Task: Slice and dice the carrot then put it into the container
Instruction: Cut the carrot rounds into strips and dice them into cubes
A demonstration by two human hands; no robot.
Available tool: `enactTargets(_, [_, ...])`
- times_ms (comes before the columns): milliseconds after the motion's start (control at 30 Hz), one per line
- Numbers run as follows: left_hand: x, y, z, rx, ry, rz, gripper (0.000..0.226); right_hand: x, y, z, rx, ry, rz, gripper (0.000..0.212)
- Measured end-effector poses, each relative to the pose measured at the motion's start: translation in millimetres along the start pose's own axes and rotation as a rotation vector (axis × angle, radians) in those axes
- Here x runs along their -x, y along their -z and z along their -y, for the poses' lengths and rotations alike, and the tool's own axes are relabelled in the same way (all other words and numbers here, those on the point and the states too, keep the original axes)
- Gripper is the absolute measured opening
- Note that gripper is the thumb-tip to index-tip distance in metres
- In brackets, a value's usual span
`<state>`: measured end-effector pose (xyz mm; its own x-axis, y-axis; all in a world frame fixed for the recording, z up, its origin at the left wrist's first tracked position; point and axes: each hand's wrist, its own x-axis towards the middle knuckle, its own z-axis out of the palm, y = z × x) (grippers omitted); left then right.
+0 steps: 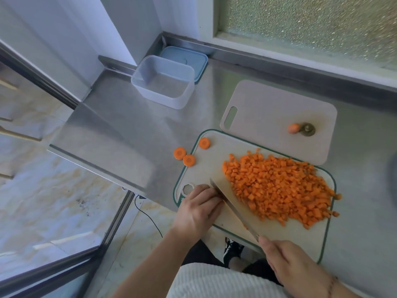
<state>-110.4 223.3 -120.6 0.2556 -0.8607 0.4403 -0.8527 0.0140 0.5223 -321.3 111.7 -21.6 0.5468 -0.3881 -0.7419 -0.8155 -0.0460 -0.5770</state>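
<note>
Diced carrot (pixel 279 188) heaped beside knife (pixel 232 209)

Brushed steel counter (pixel 120 125) with a dull sheen — translucent plastic container (pixel 163 81), matt plastic cutting board (pixel 214 166).

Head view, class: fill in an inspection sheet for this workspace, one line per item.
Surface: steel counter, scuffed.
Job's things: diced carrot heaped on green-edged board; three slices at its far left corner; container holds nothing.
Clutter: grey board with carrot ends; blue lid.
Grippers: right hand grips knife; left hand curled beside the blade.
Cables: black cable below the counter.
Surroundings: frosted window, tiled floor.
</note>
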Motion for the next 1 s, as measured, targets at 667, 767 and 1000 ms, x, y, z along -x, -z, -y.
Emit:
enactTargets(667, [4.2,8.8,-2.4,-0.028,0.011,0.056,0.005,-11.1,-6.0,14.3,0.095,0.046,0.0,0.058])
enactTargets(767, [3.9,13.0,-4.0,-0.032,0.04,0.071,0.005,-18.5,-6.8,17.8,0.081,0.11,-0.004,0.059])
enactTargets(1000, [6.4,12.9,-9.8,-0.105,0.065,0.092,0.014,3.3,-3.5,3.0,0.094,0.061,0.02,0.057])
